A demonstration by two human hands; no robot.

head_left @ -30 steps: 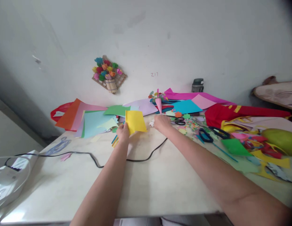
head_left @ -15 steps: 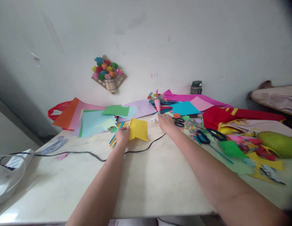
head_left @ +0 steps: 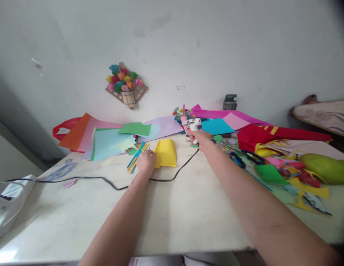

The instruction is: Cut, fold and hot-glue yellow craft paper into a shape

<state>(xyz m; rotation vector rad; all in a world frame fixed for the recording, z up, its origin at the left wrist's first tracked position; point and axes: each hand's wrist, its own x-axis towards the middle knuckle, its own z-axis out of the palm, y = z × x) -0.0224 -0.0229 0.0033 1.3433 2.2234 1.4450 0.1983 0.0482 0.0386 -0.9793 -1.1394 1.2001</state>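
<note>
My right hand [head_left: 198, 137] is wrapped round a white glue gun [head_left: 197, 125], raised above the back of the table. A black cord [head_left: 176, 176] runs from beneath that hand across to the left. My left hand [head_left: 147, 161] is closed on the left edge of a folded yellow paper [head_left: 167, 153]. Beside its fingers lie blue and yellow paper strips [head_left: 134, 156]. Behind the glue gun is a pink paper cone [head_left: 184, 122] with small coloured paper shapes at its top.
Coloured sheets [head_left: 107, 145] lie at the back left. Dark-handled scissors [head_left: 252, 157], a green fruit [head_left: 317, 168], red cloth [head_left: 285, 136] and paper scraps cover the right side. A power strip [head_left: 15, 195] is at the far left.
My right hand has lifted the white glue gun off the table and moved slightly right. The yellow paper has turned and looks more curved under my left hand.
</note>
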